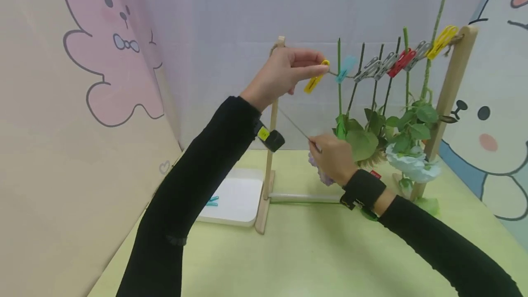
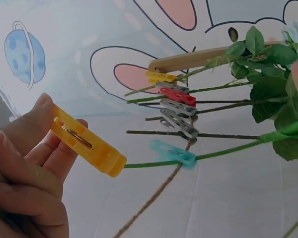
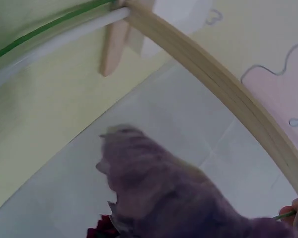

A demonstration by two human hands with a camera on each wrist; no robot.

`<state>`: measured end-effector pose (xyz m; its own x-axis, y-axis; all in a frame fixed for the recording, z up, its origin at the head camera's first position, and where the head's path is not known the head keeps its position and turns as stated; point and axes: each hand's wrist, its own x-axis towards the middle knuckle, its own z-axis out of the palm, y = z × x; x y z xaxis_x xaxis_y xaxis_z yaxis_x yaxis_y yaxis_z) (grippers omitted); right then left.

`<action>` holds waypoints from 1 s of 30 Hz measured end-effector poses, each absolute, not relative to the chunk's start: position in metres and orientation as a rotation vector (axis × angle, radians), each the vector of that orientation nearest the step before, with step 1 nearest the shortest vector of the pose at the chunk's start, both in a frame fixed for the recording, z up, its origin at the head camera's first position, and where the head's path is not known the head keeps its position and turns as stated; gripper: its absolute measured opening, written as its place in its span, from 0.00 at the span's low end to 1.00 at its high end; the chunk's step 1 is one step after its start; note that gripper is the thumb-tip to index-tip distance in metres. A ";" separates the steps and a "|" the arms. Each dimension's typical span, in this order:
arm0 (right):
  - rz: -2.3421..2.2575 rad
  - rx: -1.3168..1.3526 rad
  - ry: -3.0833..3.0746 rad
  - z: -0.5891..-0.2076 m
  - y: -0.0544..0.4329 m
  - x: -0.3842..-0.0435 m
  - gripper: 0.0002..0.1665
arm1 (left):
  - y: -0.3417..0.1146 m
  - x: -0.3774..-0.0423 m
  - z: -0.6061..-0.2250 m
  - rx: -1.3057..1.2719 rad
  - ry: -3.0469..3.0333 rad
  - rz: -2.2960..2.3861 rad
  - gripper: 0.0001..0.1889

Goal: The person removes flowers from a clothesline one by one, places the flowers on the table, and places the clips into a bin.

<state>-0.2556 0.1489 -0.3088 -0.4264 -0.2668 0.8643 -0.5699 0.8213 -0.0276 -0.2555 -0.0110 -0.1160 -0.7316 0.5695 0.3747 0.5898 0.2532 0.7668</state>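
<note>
My left hand (image 1: 284,70) pinches a yellow clothespin (image 1: 313,82) beside the twine (image 2: 156,196), near the left post. In the left wrist view the clothespin's nose points away from the fingertips. My right hand (image 1: 335,158), lower down, grips a thin stem (image 1: 294,123) that slants up to the left. A purple flower (image 3: 164,183) hangs head-down below that hand, partly hidden by it in the head view. To the right, several upside-down flowers hang from the twine by their stems, held by a light-blue clothespin (image 1: 345,68), grey ones, a red clothespin (image 1: 401,62) and another yellow one.
The wooden frame has a left post (image 1: 271,150), a right post (image 1: 453,77) and a white bar (image 1: 305,197) low between them. A white tray (image 1: 243,214) with teal clothespins (image 1: 212,201) lies behind the left arm. Leaves and a pale-blue flower (image 1: 408,159) hang near the right post.
</note>
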 end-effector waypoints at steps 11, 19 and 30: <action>-0.283 0.868 -1.883 -0.385 0.185 -0.225 0.32 | -0.103 -0.253 -0.186 -0.971 -2.728 -1.123 0.17; -0.266 0.899 -2.092 -0.425 0.224 -0.215 0.10 | -0.161 -0.270 -0.266 -0.707 -2.927 -1.013 0.18; -0.244 0.841 -2.342 -0.450 0.249 -0.209 0.20 | -0.217 -0.315 -0.360 -0.473 -3.076 -0.780 0.18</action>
